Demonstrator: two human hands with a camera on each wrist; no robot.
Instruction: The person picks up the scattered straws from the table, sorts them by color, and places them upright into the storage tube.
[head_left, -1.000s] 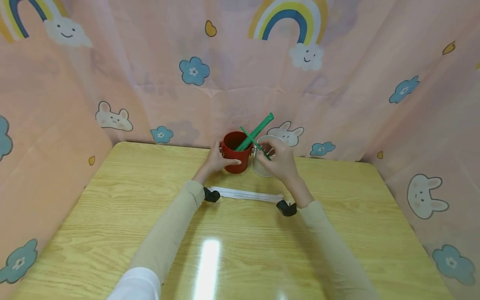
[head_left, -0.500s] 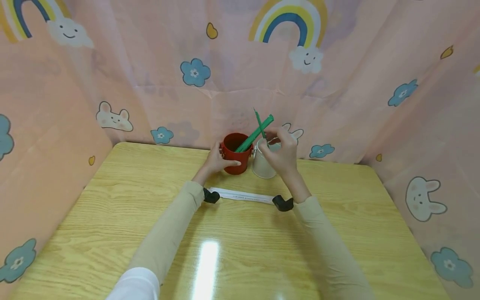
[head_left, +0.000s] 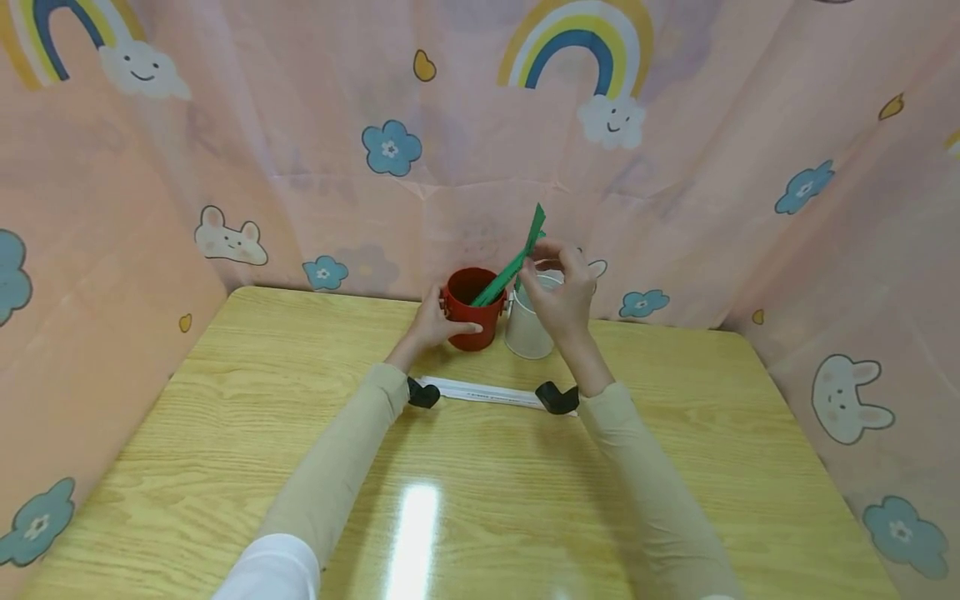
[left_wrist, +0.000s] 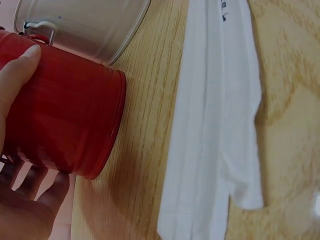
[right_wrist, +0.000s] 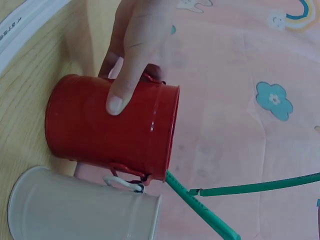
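A small red metal bucket (head_left: 489, 318) stands upright at the back of the table. My left hand (head_left: 429, 323) grips it from the left, thumb across its front in the right wrist view. A green printed strip (right_wrist: 207, 215) leans out of it over the rim. Directly right of it stands a white bucket (head_left: 527, 335). Above the white bucket, my right hand (head_left: 564, 287) pinches a thinner green stick (right_wrist: 255, 187), which crosses the leaning strip in the head view. Whether the two green pieces touch is unclear. The white bucket's contents are mostly hidden by my right hand.
White printed strips (left_wrist: 210, 110) lie flat side by side on the wooden table (head_left: 480, 500), in front of the buckets. A pink patterned curtain (head_left: 480, 125) hangs close behind them. Black wrist cameras (head_left: 557, 398) sit near the strips.
My right hand has risen slightly and turned the thin green stick from slanting down-right to nearly upright, beside the leaning strip. My left hand and both buckets have stayed in place.
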